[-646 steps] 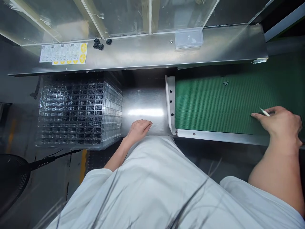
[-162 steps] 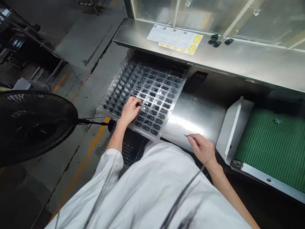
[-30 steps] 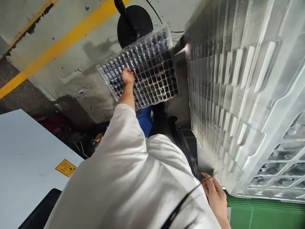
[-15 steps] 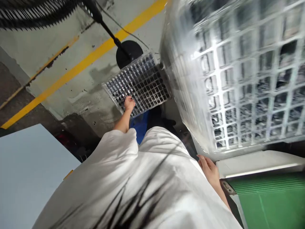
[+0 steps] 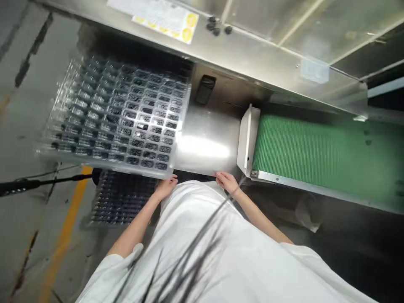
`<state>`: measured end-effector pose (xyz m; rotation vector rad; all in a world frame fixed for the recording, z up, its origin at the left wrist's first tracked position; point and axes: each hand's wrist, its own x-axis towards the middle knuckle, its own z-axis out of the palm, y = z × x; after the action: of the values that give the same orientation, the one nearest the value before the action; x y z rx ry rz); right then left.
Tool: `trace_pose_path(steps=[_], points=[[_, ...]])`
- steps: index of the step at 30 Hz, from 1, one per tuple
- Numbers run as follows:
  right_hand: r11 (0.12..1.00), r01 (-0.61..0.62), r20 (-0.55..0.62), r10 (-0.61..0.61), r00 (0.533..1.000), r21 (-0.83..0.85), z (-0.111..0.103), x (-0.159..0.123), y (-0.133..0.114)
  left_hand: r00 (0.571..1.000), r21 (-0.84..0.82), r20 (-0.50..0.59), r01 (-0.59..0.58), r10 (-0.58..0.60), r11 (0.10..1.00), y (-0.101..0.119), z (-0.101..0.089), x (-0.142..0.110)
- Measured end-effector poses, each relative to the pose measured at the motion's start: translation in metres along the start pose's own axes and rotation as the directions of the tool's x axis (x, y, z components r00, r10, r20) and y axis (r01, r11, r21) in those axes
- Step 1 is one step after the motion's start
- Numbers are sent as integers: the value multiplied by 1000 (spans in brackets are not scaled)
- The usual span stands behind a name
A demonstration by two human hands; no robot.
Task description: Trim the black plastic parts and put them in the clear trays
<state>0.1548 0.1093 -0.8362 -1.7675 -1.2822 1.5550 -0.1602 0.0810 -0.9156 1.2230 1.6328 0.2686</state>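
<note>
Clear plastic trays (image 5: 116, 113) lie in a deep stack directly in front of the person, their right edge reaching a curved stainless-steel surface (image 5: 205, 143). Rows of pockets in the top tray each hold a small black part (image 5: 142, 126), though the parts are too small and soft in focus to identify. How many trays the stack holds cannot be counted. A second stack of trays (image 5: 124, 198), filled with similar dark parts, sits lower down, partly hidden beneath the first stack and the person's white gown (image 5: 195, 252). The left hand (image 5: 166, 186) is open with relaxed fingers, just at the near edge of the upper stack, and grips nothing visible. The right hand (image 5: 227, 182) hangs beside the steel with its fingers drawn together; a thin, blurred tip may show there, but whether it holds anything cannot be told. Beyond them run a stainless-steel shelf (image 5: 252, 54), bearing a sticker sheet (image 5: 158, 19) and a clear plastic box (image 5: 314, 70), and a green conveyor belt (image 5: 325, 151).
</note>
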Motion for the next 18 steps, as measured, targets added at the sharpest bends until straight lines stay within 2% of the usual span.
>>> trace_pose_path(steps=[2, 4, 6, 8, 9, 11, 12, 13, 15, 18], points=[[991, 48, -26, -45, 999, 125, -19, -4, 0, 986, 76, 82, -154, 148, 985, 43, 18, -2], [963, 107, -62, -95, 994, 249, -41, -13, -5, 952, 140, 133, -293, 275, 946, 89, 38, 3], [909, 155, -101, -125, 987, 388, -66, -25, -13, 917, 204, 144, -395, 372, 896, 138, 59, 14], [830, 189, -134, -139, 981, 525, -92, -39, -22, 863, 264, 159, -506, 480, 821, 190, 77, 31], [791, 208, -152, -147, 977, 575, -105, -47, -26, 819, 298, 181, -573, 545, 763, 216, 87, 41], [727, 267, -202, -178, 963, 632, -129, -61, -33, 677, 418, 269, -722, 685, 550, 263, 106, 61], [704, 306, -237, -197, 951, 641, -140, -67, -35, 619, 472, 323, -761, 716, 445, 282, 115, 71], [683, 344, -274, -214, 938, 644, -151, -74, -35, 580, 520, 379, -778, 721, 352, 298, 124, 81], [648, 404, -338, -231, 912, 646, -169, -84, -33, 577, 603, 464, -761, 672, 237, 318, 140, 95], [614, 441, -396, -219, 892, 655, -187, -94, -22, 605, 684, 526, -718, 597, 126, 324, 150, 107]])
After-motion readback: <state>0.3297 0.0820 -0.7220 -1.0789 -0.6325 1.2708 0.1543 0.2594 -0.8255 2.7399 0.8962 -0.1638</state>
